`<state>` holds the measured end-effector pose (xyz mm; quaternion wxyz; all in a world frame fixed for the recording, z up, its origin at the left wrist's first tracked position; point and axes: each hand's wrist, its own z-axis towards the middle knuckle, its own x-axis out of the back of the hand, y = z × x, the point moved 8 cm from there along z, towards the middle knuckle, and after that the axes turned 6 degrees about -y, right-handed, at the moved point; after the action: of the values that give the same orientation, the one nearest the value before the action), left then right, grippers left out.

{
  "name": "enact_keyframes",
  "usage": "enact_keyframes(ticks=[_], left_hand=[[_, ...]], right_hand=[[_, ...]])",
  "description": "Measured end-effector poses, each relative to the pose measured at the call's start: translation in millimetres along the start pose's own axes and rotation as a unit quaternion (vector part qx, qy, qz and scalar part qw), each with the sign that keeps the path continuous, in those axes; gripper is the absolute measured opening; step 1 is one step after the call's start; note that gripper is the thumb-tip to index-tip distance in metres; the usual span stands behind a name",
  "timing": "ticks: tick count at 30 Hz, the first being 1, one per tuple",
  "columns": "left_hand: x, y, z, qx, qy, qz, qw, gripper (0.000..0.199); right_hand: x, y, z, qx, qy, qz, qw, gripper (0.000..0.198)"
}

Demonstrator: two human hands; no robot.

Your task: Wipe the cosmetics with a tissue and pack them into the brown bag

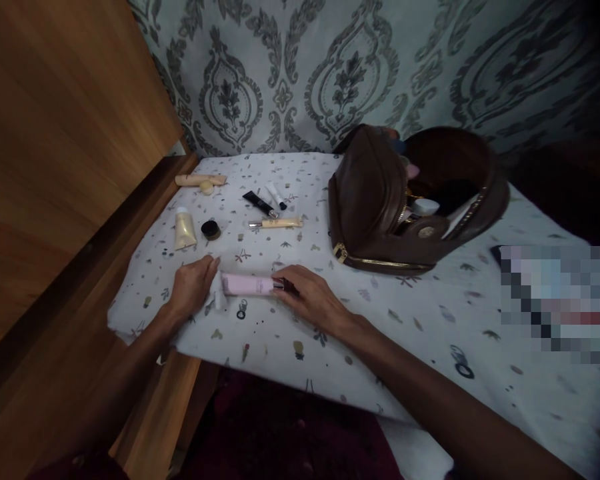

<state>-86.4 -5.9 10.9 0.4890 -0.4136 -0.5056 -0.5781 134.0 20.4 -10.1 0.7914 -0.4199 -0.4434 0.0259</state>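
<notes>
A pink cosmetic tube [249, 285] lies sideways between my hands, just above the patterned cloth. My right hand [305, 293] grips the tube by its shiny cap end. At the other end, my left hand [193, 285] is closed on a crumpled white wipe [217, 293], which touches the tube's flat end. Beyond my left hand are a cream-coloured tube [185, 230] with a white cap and a small black-lidded jar [211, 230]. A beige tube with a silver cap [277, 223] lies farther forward, near a black tube [260, 203].
An open brown leather bag [365, 200] stands at the right with cosmetics inside. A small white tube [276, 196], a long peach tube [200, 180] and a little yellowish jar [207, 188] lie toward the back. Wooden panelling [70, 120] borders the left; a pixelated device [555, 300] lies far right.
</notes>
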Motion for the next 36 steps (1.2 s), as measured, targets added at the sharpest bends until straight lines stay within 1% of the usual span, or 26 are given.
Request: enact_keyframes(ticks=[3, 5, 7, 9, 10, 11, 12, 14, 16, 18, 20, 22, 24, 27, 29, 32, 34, 36], left_hand=[[13.3, -12.7, 4.7, 0.038, 0.029, 0.009, 0.999, 0.035], [29.2, -16.4, 8.3, 0.066, 0.071, 0.016, 0.995, 0.035], [45.1, -7.8, 11.1, 0.071, 0.121, 0.017, 0.99, 0.035], [51.9, 17.2, 13.2, 0.036, 0.152, 0.015, 0.988, 0.034], [49.9, 35.2, 13.8, 0.005, 0.152, 0.016, 0.988, 0.034], [43.7, 56.4, 13.7, -0.039, 0.137, 0.02, 0.99, 0.035], [34.3, 78.4, 12.4, -0.085, 0.113, 0.033, 0.989, 0.036], [10.5, 118.5, 4.9, -0.178, 0.052, 0.079, 0.98, 0.035], [-7.1, 136.8, -2.9, -0.201, 0.012, 0.115, 0.973, 0.033], [-14.6, 140.7, -9.3, -0.212, -0.005, 0.139, 0.967, 0.029], [-14.2, 135.1, -13.5, -0.225, -0.012, 0.159, 0.961, 0.026], [-9.4, 121.2, -14.6, -0.219, -0.017, 0.178, 0.959, 0.028], [-2.8, 100.4, -13.3, -0.188, -0.026, 0.187, 0.964, 0.031], [7.8, 62.5, -11.7, -0.111, -0.041, 0.166, 0.979, 0.031], [13.5, 35.9, -12.6, -0.057, -0.05, 0.11, 0.991, 0.032], [19.4, -0.8, -14.6, 0.011, -0.053, -0.021, 0.998, 0.039], [26.6, -21.9, -14.1, 0.056, -0.029, -0.103, 0.993, 0.041], [40.7, -35.9, -11.5, 0.088, 0.026, -0.159, 0.983, 0.04]], right_hand=[[-0.4, 2.3, -0.6, 0.0, 0.01, 0.002, 1.0, 0.022], [-0.2, 1.6, -1.5, 0.008, 0.018, 0.003, 1.0, 0.029], [0.0, 0.1, -2.6, 0.012, 0.025, -0.002, 1.0, 0.034], [-1.0, -0.5, -3.4, 0.005, 0.024, -0.007, 1.0, 0.038], [-1.7, -0.4, -3.7, -0.001, 0.024, -0.009, 1.0, 0.041], [-2.4, 0.1, -3.8, -0.006, 0.025, -0.009, 1.0, 0.044], [-3.1, 0.8, -3.9, -0.011, 0.028, -0.007, 1.0, 0.047], [-4.2, 2.8, -3.9, -0.013, 0.038, 0.002, 0.999, 0.053], [-5.3, 4.7, -3.8, -0.008, 0.047, 0.012, 0.999, 0.056], [-6.2, 6.0, -3.7, -0.001, 0.048, 0.022, 0.999, 0.057], [-6.6, 6.4, -3.8, 0.0, 0.042, 0.025, 0.999, 0.057], [-6.2, 5.6, -3.5, -0.003, 0.032, 0.017, 0.999, 0.054], [-4.7, 3.2, -2.8, -0.002, 0.023, 0.003, 1.0, 0.05], [-4.4, -2.5, -0.7, 0.014, 0.002, -0.021, 1.0, 0.039], [-5.6, -4.8, 0.3, 0.02, -0.014, -0.04, 0.999, 0.03], [-4.9, -6.1, -0.1, 0.021, -0.018, -0.063, 0.998, 0.023], [-4.0, -7.9, -1.1, 0.032, -0.017, -0.069, 0.997, 0.02], [-2.8, -10.2, -1.9, 0.047, -0.016, -0.072, 0.996, 0.017]])
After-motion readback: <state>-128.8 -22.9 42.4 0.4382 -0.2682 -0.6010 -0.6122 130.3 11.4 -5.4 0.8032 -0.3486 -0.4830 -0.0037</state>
